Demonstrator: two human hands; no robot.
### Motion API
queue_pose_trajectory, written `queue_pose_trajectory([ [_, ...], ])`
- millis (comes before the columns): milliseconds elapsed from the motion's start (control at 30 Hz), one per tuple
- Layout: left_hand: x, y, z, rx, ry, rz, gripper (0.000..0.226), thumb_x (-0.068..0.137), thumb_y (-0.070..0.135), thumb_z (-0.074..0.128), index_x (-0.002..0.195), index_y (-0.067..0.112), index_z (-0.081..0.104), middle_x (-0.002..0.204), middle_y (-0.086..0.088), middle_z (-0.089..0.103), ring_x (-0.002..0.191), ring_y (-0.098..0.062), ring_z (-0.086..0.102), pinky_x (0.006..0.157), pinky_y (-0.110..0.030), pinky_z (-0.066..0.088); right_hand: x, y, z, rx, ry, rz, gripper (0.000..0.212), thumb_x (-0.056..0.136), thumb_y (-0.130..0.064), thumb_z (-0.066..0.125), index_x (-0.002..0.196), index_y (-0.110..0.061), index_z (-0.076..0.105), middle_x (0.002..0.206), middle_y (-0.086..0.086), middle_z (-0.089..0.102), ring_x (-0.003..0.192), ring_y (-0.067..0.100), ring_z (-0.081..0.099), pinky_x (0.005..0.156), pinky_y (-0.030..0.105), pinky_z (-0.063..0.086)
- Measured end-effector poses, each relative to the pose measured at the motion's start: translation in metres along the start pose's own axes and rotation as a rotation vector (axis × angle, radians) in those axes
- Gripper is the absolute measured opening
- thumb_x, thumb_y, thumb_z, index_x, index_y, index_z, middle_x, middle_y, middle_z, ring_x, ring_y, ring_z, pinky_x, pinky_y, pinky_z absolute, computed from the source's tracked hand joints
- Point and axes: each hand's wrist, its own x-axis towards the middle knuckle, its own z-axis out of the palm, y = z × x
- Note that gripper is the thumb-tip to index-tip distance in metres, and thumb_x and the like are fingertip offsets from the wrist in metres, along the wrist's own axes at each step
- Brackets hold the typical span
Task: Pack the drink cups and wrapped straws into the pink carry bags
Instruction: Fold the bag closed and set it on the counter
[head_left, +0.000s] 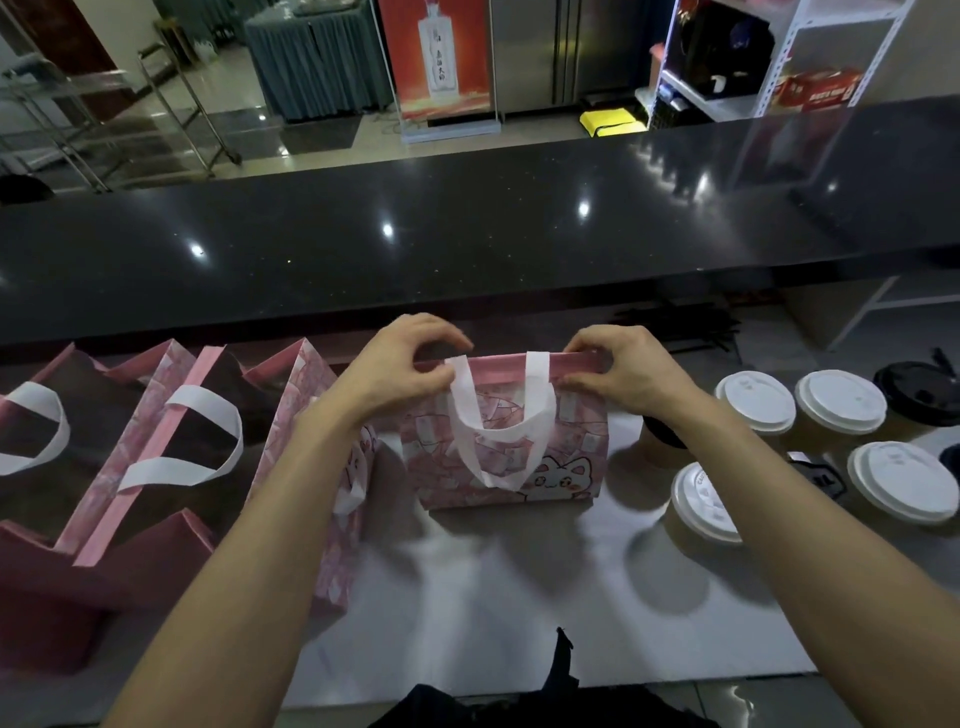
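Observation:
A pink carry bag (566, 447) with a cat print and white handles stands flat and closed in the middle of the white work surface. My left hand (400, 364) pinches its top edge at the left corner, and my right hand (618, 369) pinches the top edge at the right corner. To the right stand several paper drink cups with white lids (756, 400), plus one with a black lid (919, 397). No wrapped straws are visible.
Three more pink bags (171, 441) stand open at the left with white handles drooping inside. A raised black counter (467, 234) runs across behind the bags. A dark cup (662, 434) sits partly hidden behind my right wrist.

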Motion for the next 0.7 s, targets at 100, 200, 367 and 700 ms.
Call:
queue_pose_trajectory([
  [100, 0.016, 0.025, 0.012, 0.136, -0.072, 0.011, 0.034, 0.091, 0.045, 0.084, 0.124, 0.038, 0.077, 0.119, 0.021, 0.07, 0.116, -0.002, 0.061, 0.098, -0.027, 0.054, 0.004, -0.006, 0.006, 0.009, 0.028, 0.004, 0.017, 0.082, -0.035, 0.095, 0.084, -0.035, 0.078, 0.087, -0.018, 0.075, 0.085, -0.002, 0.071, 0.08, 0.035, 0.064],
  [200, 0.024, 0.035, 0.023, 0.169, -0.058, -0.044, 0.015, 0.089, 0.028, 0.09, 0.103, 0.029, 0.083, 0.098, 0.016, 0.075, 0.096, -0.008, 0.069, 0.092, -0.042, 0.061, 0.005, -0.007, 0.009, 0.019, 0.041, -0.008, 0.015, 0.083, -0.033, 0.094, 0.084, -0.033, 0.079, 0.088, -0.015, 0.077, 0.086, 0.0, 0.072, 0.083, 0.039, 0.063],
  [367, 0.021, 0.032, 0.021, 0.181, -0.075, -0.081, 0.011, 0.094, 0.023, 0.081, 0.102, 0.03, 0.077, 0.101, 0.014, 0.073, 0.098, -0.008, 0.069, 0.093, -0.042, 0.062, -0.024, -0.004, 0.001, 0.088, -0.013, 0.105, 0.092, 0.066, -0.073, 0.091, 0.143, -0.035, 0.059, 0.135, -0.019, 0.065, 0.122, 0.0, 0.061, 0.099, 0.018, 0.048],
  [700, 0.059, 0.089, 0.049, 0.221, -0.082, 0.136, 0.051, 0.093, 0.061, 0.077, 0.134, 0.031, 0.072, 0.122, 0.013, 0.07, 0.11, -0.007, 0.065, 0.095, -0.03, 0.056, -0.087, 0.008, 0.05, 0.138, -0.058, 0.334, 0.098, 0.076, -0.036, 0.1, 0.157, -0.017, 0.048, 0.149, 0.002, 0.065, 0.133, 0.022, 0.064, 0.111, 0.042, 0.053],
])
